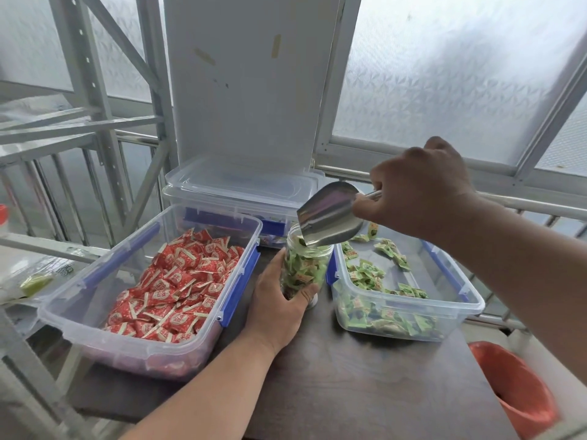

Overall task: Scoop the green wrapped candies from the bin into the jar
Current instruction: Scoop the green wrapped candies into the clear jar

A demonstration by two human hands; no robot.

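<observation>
A clear plastic jar (306, 265) stands on the dark table between two bins, mostly full of green wrapped candies. My left hand (279, 300) grips its lower left side. My right hand (419, 192) holds a metal scoop (327, 217) by its handle, tipped mouth down into the jar's opening. To the right sits a clear bin (473, 300) with blue latches, holding green wrapped candies (368, 277) scattered along its bottom and piled at its near end.
A clear bin of red wrapped candies (178, 281) sits left of the jar. Two stacked lidded clear boxes (241, 192) stand behind, with a white board leaning above. A metal rack (95, 122) is at left, a red bucket (514, 389) at lower right.
</observation>
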